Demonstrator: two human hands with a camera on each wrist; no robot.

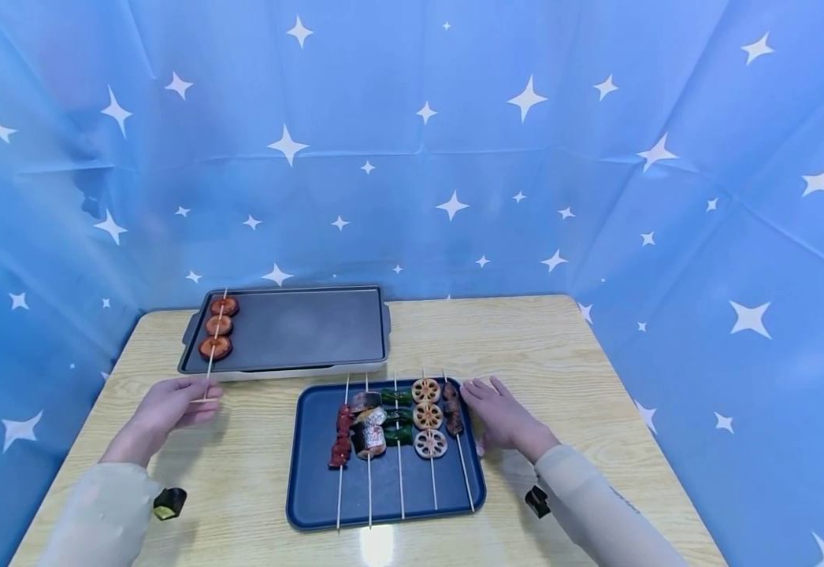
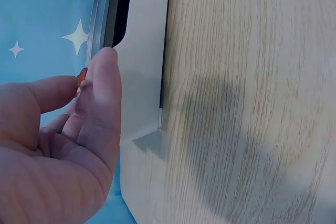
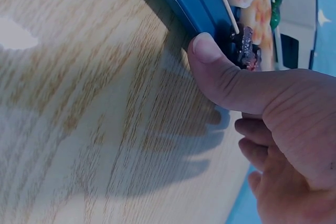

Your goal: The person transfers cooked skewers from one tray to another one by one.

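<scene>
My left hand pinches the bare stick end of a skewer of round reddish-brown slices between thumb and fingers. The slices lie along the left side of a dark griddle plate. In the left wrist view the skewer shows end-on at the fingertips. My right hand rests at the right edge of a blue tray, fingers extended. The right wrist view shows its thumb against the tray's side. On the tray lie skewers of red meat, fish, green pepper, lotus root and brown pieces.
The griddle stands at the back left of a light wooden table, and the tray lies nearer, right of it. A blue curtain with white stars surrounds the table's back and sides. Dark wrist straps show below both sleeves.
</scene>
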